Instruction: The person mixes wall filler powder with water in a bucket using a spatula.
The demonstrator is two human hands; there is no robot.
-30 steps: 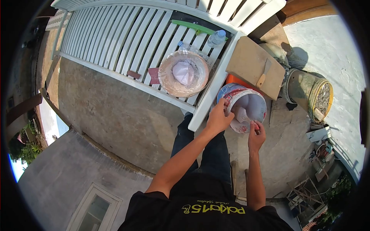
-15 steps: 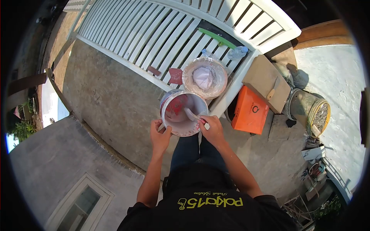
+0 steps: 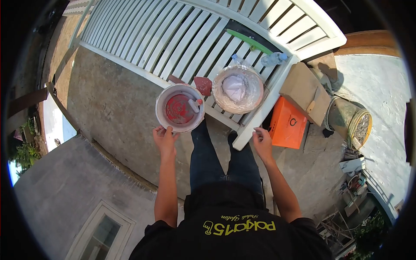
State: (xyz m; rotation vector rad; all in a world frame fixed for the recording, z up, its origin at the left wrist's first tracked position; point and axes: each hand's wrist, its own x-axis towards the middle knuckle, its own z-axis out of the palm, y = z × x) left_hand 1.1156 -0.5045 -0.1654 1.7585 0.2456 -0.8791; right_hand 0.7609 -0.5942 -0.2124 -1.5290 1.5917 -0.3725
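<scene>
My left hand [image 3: 165, 138] grips the near rim of a white bucket [image 3: 164, 113], its inside smeared with red and pale residue. A scraper with a pale blade and red handle [image 3: 193, 105] rests inside the bucket at the right. My right hand [image 3: 263, 142] is beside the bench corner with its fingers curled; whether anything small is between them is too small to tell. On the bench, a round tub [image 3: 219, 96] holds a pale lump of material [image 3: 234, 88]. Next to it lies a dark red piece [image 3: 203, 86].
The white slatted bench [image 3: 190, 60] stretches ahead to the left. A plastic bottle [image 3: 274, 59] and a green-edged tool [image 3: 249, 40] lie on it. Right of the bench are a cardboard box [image 3: 303, 89], an orange box [image 3: 287, 123] and a debris-filled bucket [image 3: 356, 128].
The bucket has moved left in my left hand. My right hand has let go of the scraper, which now lies in the bucket, and has moved right to the bench corner.
</scene>
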